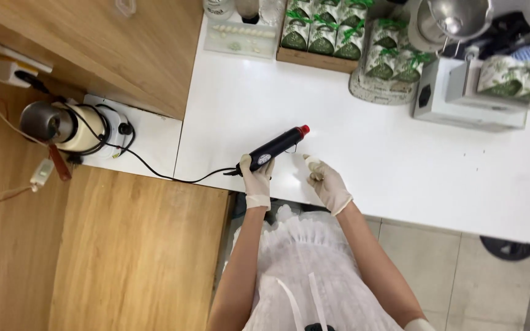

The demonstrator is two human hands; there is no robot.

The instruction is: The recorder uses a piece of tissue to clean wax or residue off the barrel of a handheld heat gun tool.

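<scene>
White table (400,178) open mid-surface, left hand (256,179) gripping black heat gun (275,147) near front edge, right hand (326,181) pinching small white piece (311,162)

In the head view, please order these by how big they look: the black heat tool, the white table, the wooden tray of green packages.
1. white table
2. wooden tray of green packages, partly cut off by the frame
3. black heat tool, held in the left hand

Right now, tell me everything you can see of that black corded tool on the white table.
The black corded tool looks like a plastic heat gun: slim dark barrel, red tip, pale label near the grip. It lies slanted over the white table, tip up and right. The gloved left hand grips its rear end; its black cord trails left.
</scene>
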